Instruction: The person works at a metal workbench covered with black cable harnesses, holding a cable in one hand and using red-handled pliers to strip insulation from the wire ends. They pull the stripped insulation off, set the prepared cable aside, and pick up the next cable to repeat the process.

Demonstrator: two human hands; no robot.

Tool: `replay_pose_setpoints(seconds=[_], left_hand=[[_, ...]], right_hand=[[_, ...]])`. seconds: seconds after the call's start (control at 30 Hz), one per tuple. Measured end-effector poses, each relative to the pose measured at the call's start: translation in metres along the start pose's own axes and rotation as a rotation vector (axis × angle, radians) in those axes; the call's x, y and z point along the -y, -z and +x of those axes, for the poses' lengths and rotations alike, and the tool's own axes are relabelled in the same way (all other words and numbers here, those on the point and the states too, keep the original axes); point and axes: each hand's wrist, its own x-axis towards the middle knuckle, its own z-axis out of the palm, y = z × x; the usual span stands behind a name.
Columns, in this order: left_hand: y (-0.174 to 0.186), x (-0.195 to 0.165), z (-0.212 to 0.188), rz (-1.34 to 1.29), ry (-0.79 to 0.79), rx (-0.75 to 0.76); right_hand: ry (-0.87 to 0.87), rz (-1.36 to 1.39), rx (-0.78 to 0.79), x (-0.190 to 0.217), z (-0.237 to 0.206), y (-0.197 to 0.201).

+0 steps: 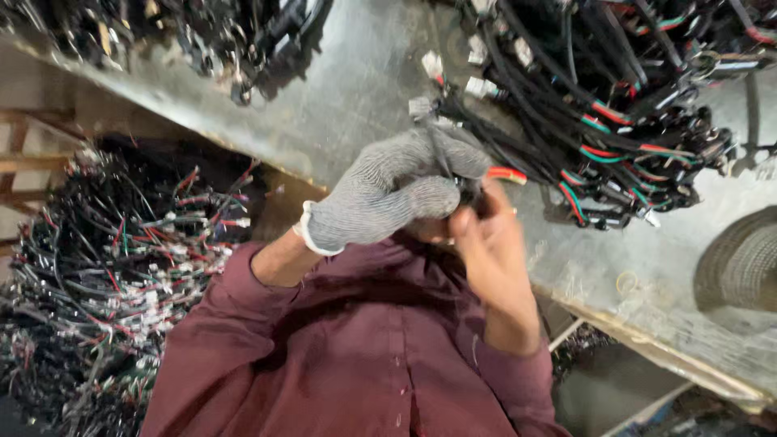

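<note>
grey-gloved left hand [388,194] and bare right hand [490,243] both pinch one black wire bundle [461,158] over metal table [340,89]; harness pile [615,105] just beyond.

The left hand [388,194] and right hand [490,251] are meeting at the near edge of the table [348,89], closing together on a cable [437,150]. That cable is running far and right into a harness bundle [615,121] lying on the table's right part. Another bundle [235,40] is lying at the table's far left. A woven disc [740,263] is sitting at the right edge, with a ring [626,282] lying just left of it. Below the table, to the left, a wire heap [105,275] is resting.
</note>
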Motion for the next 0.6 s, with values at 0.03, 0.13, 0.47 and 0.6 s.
replay_pose_setpoints(seconds=[0.03,0.13,0.47,0.6], left_hand=[[-0.002,0.004,0.000,0.044,-0.041,-0.061],[-0.012,0.022,-0.007,0.048,-0.165,-0.145],[-0.013,-0.001,-0.011,0.829,-0.287,-0.193],[-0.013,-0.014,0.001,0.837,-0.155,-0.019]], right_hand=[[-0.039,-0.196,-0.114,-0.015,0.001,0.005],[0.217,-0.121,-0.053,-0.042,0.002,0.021],[0.502,-0.458,-0.063,-0.034,0.002,0.024],[0.601,-0.443,-0.072,-0.028,0.003,0.022]])
